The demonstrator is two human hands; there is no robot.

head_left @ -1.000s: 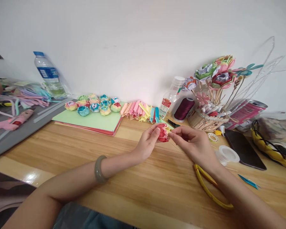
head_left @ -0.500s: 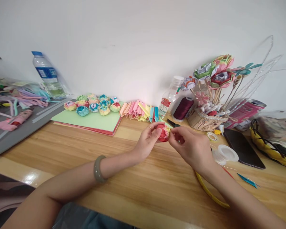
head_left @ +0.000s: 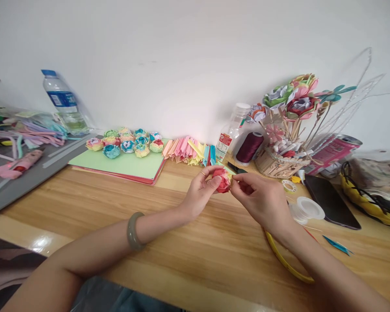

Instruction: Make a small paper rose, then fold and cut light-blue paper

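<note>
right forearm has shifted, baring a red sliver, as left hand and right hand pinch a flower.

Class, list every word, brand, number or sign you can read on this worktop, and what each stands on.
Nothing reads clearly enough to quote.
Water bottle, blue label: white characters, too blurred.
Clear bottle, red and white label: print too small.
Pink can: any print too blurred.
Beige package: any print too blurred.

Bare tabletop leaves passage at lower centre; left hand, paper flower and right hand block mid-frame, while a yellow loop (partly hidden), spool and phone crowd the right.
</note>
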